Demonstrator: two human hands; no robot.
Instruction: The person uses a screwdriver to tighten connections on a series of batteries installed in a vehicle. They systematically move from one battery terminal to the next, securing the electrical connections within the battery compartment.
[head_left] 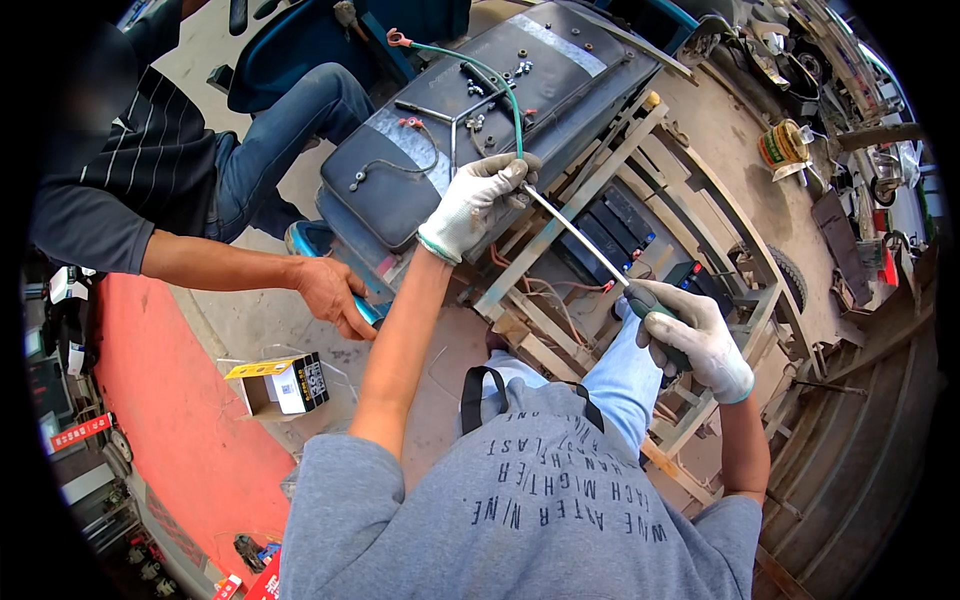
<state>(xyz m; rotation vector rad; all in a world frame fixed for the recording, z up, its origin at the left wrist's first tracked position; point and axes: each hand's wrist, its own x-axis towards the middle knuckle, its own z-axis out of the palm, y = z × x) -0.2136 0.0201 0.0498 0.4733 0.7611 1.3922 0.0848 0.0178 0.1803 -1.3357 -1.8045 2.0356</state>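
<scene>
My left hand (472, 208), in a white knit glove, is closed around a green cable (508, 90) near the tip of a long screwdriver (578, 237). The cable curves up and away from that hand to a red-sleeved ring lug (398, 38). My right hand (700, 335), gloved too, grips the screwdriver's dark handle, with the shaft slanting up toward my left hand. Beyond my left hand is a black padded seat (370, 190). On it rest a three-armed wrench (453, 130), a short cable with red sleeves (390, 165), and several nuts and bolts (522, 68).
Dark batteries (605, 235) with red wires sit inside the metal frame (525, 265) below my hands. At left, a co-worker's hand (335, 295) holds a blue object (368, 313). An opened box (283, 388) lies on the ground. A yellow bucket (785, 145) stands at far right.
</scene>
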